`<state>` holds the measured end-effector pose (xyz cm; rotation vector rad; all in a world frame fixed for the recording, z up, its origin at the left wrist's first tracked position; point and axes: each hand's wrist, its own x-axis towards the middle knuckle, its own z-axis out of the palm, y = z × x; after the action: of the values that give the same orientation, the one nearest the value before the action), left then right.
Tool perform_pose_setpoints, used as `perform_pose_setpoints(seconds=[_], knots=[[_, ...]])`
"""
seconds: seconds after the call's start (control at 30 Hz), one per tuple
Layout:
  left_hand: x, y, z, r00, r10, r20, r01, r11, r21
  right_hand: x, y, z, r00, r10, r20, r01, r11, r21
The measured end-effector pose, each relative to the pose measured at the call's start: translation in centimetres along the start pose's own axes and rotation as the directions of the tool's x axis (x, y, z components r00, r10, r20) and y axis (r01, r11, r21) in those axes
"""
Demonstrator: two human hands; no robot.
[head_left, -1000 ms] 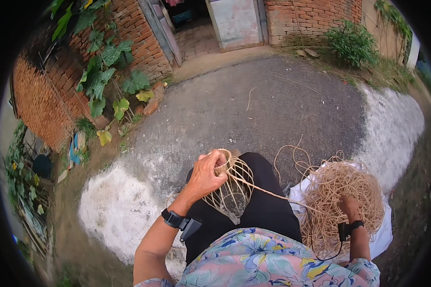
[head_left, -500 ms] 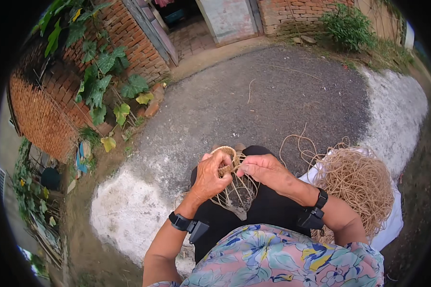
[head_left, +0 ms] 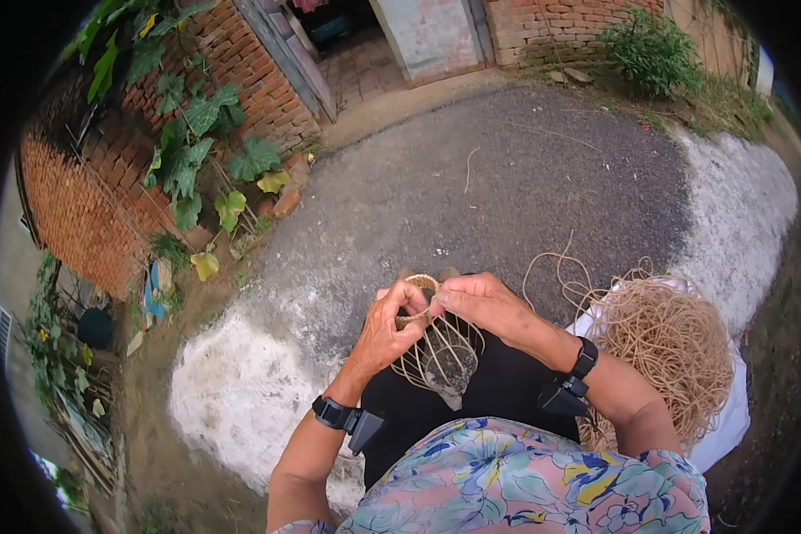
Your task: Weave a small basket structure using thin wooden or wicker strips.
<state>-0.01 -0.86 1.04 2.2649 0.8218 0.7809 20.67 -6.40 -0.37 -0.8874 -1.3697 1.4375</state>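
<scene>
A small woven ring of tan cord (head_left: 424,281) is held up over my lap, with several loose cord strands (head_left: 416,363) fanning down from it. My left hand (head_left: 388,327) is closed round the ring's left side, thumb and fingers pressed together on it. From the right, my right hand (head_left: 482,304) pinches at the near edge of the ring, its fingertips close to those of my left hand. The bit of cord between the right fingertips is mostly hidden by the fingers.
To my right a big tangled heap of tan cord (head_left: 666,343) lies on a white sack (head_left: 728,411), one loose length trailing onto the dark paving (head_left: 507,205). Ahead are a doorway (head_left: 356,58) and brick walls (head_left: 271,84). A leafy vine (head_left: 187,165) grows at left.
My right hand has moved left and slightly up, from drawing a strand beside the ring to pinching at its edge. My left hand keeps hold of the ring.
</scene>
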Motion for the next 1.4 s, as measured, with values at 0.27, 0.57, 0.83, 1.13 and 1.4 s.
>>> perform_pose_setpoints(seconds=[0.27,0.57,0.83,1.13,1.4], knots=[[-0.3,-0.1,0.9,0.994,-0.06,-0.095,0.072,0.99,0.12,-2.9,0.5,1.0,0.961,-0.157,-0.228,0.029,0.876,-0.481],[1.5,2.0,0.0,0.991,-0.09,0.103,0.059,0.96,0.274,-1.9,2.7,3.2,0.883,-0.298,-0.364,0.047,0.825,-0.563],[6.0,-1.2,-4.9,0.711,-0.12,0.693,0.285,0.95,-0.129,0.4,3.0,3.6,0.884,-0.287,-0.369,0.023,0.815,-0.578],[5.3,-1.8,-3.5,0.784,-0.286,0.551,0.491,0.828,-0.27,0.0,1.9,2.3,0.781,-0.511,-0.358,0.202,0.75,-0.63],[6.2,-1.3,-3.2,0.856,-0.184,0.483,0.19,0.981,0.036,-0.2,0.8,-0.2,0.828,-0.394,-0.398,0.14,0.834,-0.534]])
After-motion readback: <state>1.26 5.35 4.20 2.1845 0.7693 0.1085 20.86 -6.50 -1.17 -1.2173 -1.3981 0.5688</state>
